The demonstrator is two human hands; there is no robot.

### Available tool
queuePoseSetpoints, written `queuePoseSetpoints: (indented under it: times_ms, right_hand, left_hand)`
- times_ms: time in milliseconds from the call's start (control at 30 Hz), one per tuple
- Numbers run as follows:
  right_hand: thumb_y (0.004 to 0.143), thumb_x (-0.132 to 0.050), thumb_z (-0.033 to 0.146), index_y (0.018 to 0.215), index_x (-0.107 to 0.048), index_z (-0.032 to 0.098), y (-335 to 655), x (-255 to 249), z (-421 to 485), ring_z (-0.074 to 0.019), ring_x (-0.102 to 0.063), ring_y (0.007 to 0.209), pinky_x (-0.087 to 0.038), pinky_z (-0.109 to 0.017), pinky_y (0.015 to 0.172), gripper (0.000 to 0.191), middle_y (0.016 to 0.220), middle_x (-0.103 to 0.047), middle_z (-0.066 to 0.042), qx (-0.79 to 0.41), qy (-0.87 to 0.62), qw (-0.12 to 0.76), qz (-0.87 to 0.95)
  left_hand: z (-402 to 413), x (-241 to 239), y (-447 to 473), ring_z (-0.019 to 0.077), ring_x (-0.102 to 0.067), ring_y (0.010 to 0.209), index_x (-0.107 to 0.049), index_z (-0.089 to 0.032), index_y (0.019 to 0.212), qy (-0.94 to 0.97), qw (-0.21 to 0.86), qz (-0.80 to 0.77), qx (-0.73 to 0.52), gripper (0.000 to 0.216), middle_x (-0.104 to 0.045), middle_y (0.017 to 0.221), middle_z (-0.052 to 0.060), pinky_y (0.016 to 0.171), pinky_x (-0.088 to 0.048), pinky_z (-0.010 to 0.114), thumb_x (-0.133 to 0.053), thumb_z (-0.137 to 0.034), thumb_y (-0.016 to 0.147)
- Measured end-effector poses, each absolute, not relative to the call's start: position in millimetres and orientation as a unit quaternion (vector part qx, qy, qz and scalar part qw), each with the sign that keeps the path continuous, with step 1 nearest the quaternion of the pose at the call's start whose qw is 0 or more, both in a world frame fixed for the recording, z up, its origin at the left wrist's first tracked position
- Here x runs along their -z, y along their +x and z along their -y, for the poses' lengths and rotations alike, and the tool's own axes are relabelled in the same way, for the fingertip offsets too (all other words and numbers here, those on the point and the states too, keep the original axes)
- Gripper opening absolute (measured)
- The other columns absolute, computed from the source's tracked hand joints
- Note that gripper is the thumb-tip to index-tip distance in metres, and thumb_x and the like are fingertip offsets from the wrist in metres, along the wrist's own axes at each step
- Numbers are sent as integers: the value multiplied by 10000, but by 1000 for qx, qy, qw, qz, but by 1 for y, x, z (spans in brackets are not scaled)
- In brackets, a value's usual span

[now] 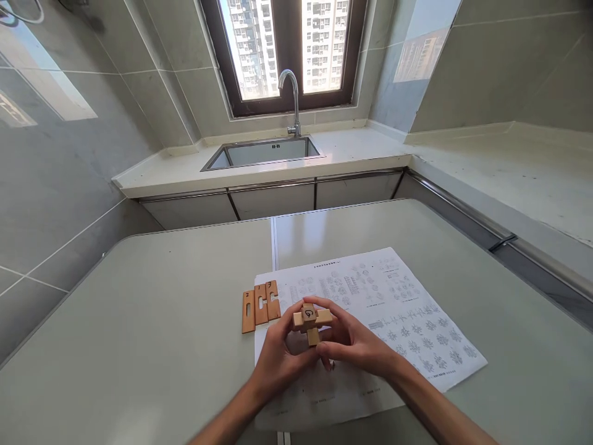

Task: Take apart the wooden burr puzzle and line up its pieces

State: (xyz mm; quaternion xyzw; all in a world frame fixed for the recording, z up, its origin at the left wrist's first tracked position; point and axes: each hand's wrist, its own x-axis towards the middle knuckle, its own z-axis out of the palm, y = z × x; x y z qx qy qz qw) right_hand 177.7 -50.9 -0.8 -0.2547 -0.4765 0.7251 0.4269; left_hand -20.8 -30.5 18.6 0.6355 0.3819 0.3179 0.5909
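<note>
Assembly appears partly done: wooden puzzle cross [311, 322] is gripped by left hand [278, 353] and right hand [356, 343]; three notched pieces [260, 306] are left beside instruction sheet [393, 309].

We see tan wooden puzzle pieces [311, 321] marked with black numerals, 3 matching tan slabs [260, 305], a white sheet [393, 303] printed with grey diagrams, and a pale grey-green worktop [139, 321].
</note>
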Motion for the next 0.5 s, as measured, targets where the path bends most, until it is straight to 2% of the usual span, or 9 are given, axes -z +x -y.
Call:
queuePoseSetpoints:
  times_ms: [133, 300, 367, 500]
  right_hand:
    - [917, -817, 359, 1538, -473, 301, 179, 0, 49, -124, -633, 697, -577, -296, 669, 712, 1127, -744, -71, -717, -271, 429, 479]
    - [903, -831, 344, 1506, -516, 276, 181, 2, 48, -147, -665, 734, -580, -307, 698, 684, 1042, -773, -66, -699, -306, 450, 465]
    - [899, -833, 355, 1502, -520, 271, 182, 2, 47, -137, -656, 694, -583, -315, 694, 684, 1008, -773, -57, -692, -311, 454, 466]
    - [915, -811, 346, 1494, -543, 255, 183, 1, 46, -135, -643, 647, -572, -299, 653, 644, 793, -695, 16, -683, -318, 449, 480]
  left_hand:
    - [28, -19, -23, 276, -726, 1075, -457, -250, 1575, 674, 554, -389, -296, 762, -762, 1176, 76, 996, -566, 390, -796, -369, 903]
    - [30, -19, -26, 280, -687, 1210, -245, -313, 1671, 710, 537, -347, -297, 864, -710, 1324, 93, 1110, -518, 445, -728, -319, 954]
    - [29, -17, -27, 286, -644, 1284, -310, -337, 1647, 722, 516, -335, -315, 782, -662, 1409, 97, 1140, -496, 453, -701, -310, 971]
    - [25, -12, -27, 300, -570, 1359, -652, -317, 1392, 736, 433, -360, -376, 369, -600, 1465, 108, 1098, -513, 442, -625, -344, 1025]
